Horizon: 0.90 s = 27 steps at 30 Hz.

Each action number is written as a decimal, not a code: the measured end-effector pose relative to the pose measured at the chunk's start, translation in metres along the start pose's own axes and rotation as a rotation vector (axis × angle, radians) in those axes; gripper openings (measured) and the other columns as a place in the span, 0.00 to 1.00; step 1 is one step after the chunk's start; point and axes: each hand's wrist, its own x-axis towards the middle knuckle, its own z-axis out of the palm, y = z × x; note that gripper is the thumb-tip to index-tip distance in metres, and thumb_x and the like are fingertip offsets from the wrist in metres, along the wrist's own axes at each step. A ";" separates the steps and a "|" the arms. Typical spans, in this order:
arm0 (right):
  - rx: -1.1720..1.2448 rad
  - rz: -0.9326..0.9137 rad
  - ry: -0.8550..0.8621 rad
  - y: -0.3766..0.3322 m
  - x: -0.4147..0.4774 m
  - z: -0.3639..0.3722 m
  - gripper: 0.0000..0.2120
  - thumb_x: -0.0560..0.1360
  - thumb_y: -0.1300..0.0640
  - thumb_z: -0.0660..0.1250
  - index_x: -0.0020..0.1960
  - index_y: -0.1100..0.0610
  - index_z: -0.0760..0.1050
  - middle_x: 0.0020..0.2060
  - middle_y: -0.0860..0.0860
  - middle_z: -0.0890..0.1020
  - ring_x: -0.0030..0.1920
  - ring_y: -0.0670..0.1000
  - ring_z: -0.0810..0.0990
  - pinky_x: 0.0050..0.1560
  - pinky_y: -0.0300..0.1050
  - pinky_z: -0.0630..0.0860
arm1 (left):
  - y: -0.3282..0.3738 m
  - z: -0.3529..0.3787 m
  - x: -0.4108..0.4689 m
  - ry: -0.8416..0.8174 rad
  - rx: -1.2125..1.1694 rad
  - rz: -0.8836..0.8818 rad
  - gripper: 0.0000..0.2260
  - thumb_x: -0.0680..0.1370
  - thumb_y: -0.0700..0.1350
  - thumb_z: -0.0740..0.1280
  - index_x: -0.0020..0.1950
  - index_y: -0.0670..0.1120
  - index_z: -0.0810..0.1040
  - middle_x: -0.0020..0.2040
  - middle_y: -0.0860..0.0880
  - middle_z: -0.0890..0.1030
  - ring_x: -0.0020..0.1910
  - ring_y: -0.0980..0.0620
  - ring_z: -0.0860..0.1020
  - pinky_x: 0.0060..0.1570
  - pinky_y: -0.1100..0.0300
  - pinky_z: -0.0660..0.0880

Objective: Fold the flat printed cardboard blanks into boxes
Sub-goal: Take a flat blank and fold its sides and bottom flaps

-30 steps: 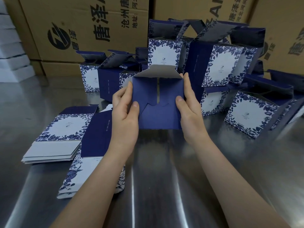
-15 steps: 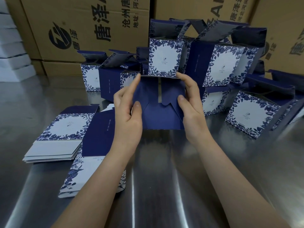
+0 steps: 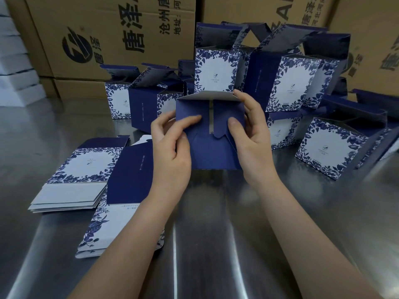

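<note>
I hold a navy blue box [image 3: 212, 151] with its bottom end facing me, above the steel table. My left hand [image 3: 170, 147] grips its left edge, the index finger pressing a navy flap near the middle. My right hand [image 3: 251, 137] grips the right side, the thumb pressing the curved tab flap down, the fingers wrapped behind. A grey-white flap sticks up at the top edge. Two piles of flat printed blanks lie on my left, the farther pile [image 3: 75, 178] and the nearer pile [image 3: 121, 203], which is partly hidden by my left forearm.
Several folded blue-and-white floral boxes [image 3: 287, 87] with open lids stand behind and to the right; one box [image 3: 332, 147] lies tilted at right. Big brown shipping cartons [image 3: 112, 35] wall off the back. The steel table [image 3: 216, 244] stretches toward me.
The box's grey top flap, folded down half a second ago, stands up again. My left index finger has moved onto the left bottom flap and my right thumb onto the tab flap.
</note>
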 end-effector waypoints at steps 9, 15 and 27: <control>0.046 -0.003 0.021 0.004 0.001 0.000 0.21 0.77 0.70 0.60 0.65 0.52 0.71 0.65 0.52 0.75 0.69 0.52 0.72 0.72 0.56 0.66 | 0.001 0.002 -0.001 0.020 -0.009 0.007 0.16 0.81 0.32 0.56 0.60 0.45 0.80 0.63 0.51 0.67 0.61 0.71 0.67 0.64 0.73 0.64; 0.078 0.025 0.032 0.004 0.001 0.002 0.18 0.78 0.70 0.59 0.58 0.50 0.73 0.59 0.49 0.77 0.63 0.47 0.75 0.66 0.42 0.70 | 0.004 0.001 -0.001 0.039 0.012 0.003 0.18 0.81 0.30 0.57 0.59 0.50 0.76 0.65 0.46 0.69 0.64 0.68 0.67 0.64 0.71 0.64; 0.096 0.053 0.053 0.000 0.000 0.004 0.07 0.78 0.56 0.60 0.55 0.49 0.72 0.56 0.44 0.76 0.67 0.47 0.72 0.69 0.42 0.68 | 0.004 0.000 -0.002 0.023 -0.035 0.045 0.21 0.79 0.30 0.57 0.64 0.53 0.69 0.64 0.49 0.70 0.65 0.55 0.69 0.67 0.61 0.66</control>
